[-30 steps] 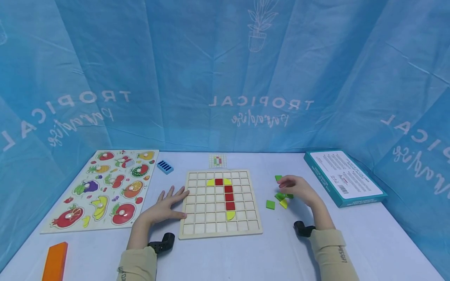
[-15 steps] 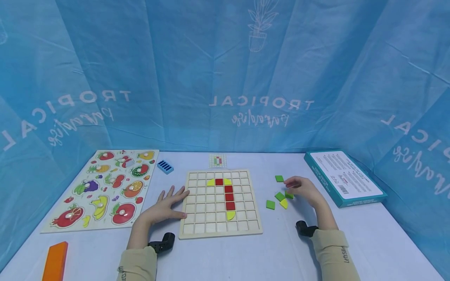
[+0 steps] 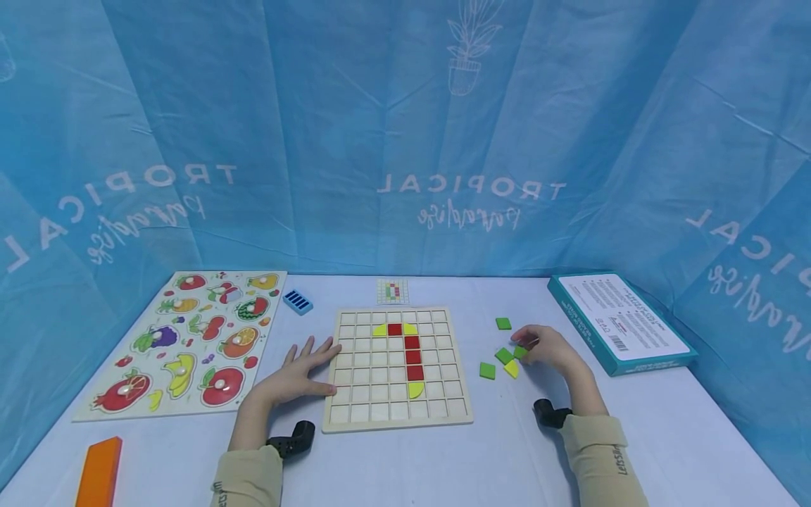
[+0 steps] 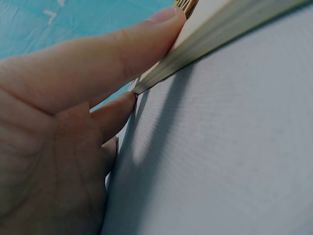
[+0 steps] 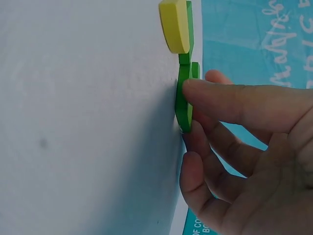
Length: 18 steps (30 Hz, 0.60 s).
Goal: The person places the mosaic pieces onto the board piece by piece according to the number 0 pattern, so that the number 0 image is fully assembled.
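My left hand (image 3: 293,377) lies spread at the left edge of a wooden grid board (image 3: 374,415); in the left wrist view its thumb (image 4: 142,41) rests on the board's rim. Red square tiles (image 3: 413,357) and yellow rounded tiles (image 3: 415,389) sit in some cells. Right of the board, my right hand (image 3: 550,348) pinches a green square tile (image 5: 184,100) by its edges, thumb on the near face and curled fingers beside it. Close by lie a yellow quarter-round tile (image 5: 174,27) and several other green tiles (image 3: 487,370).
A small pattern card (image 3: 393,291) lies behind the board, with a blue slotted block (image 3: 298,301) to its left. A fruit puzzle (image 3: 196,338) and an orange block (image 3: 98,472) are at left. A teal box (image 3: 624,320) lies at right.
My right hand has shifted slightly right, away from the far green tile, and its fingers have lowered onto a green tile near the pile. The left hand keeps its place on the board.
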{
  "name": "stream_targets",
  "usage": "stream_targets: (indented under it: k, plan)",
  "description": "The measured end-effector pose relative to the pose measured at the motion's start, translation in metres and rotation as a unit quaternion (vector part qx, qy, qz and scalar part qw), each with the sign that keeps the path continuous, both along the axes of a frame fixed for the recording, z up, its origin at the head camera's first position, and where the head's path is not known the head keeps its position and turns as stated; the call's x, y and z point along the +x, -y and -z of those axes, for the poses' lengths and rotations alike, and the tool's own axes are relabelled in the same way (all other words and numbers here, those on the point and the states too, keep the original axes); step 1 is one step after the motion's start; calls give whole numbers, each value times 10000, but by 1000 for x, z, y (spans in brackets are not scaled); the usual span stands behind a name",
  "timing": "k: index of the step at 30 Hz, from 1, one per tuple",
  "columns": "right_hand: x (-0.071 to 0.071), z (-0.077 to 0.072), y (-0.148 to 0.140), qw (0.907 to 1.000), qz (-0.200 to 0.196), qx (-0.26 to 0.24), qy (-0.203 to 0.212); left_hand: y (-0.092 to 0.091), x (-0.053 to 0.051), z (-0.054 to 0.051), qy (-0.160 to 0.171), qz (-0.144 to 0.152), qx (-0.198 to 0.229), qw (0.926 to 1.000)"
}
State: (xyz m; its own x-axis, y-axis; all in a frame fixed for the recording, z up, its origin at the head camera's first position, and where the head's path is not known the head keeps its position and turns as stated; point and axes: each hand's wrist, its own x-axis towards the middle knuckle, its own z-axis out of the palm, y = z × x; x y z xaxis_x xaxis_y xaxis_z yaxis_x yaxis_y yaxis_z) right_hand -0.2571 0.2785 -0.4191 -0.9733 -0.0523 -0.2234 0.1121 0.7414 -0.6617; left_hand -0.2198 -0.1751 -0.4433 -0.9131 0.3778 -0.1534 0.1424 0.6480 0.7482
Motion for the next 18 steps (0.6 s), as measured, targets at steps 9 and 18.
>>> stream_targets:
  k: [9,18]
  plan:
    - [2,-4,2,9999,-7,11,108,1,-2,3,-13,23,31,10000]
    - [2,-8,2,9999,-95,26,57,1,-2,3,-66,61,28,10000]
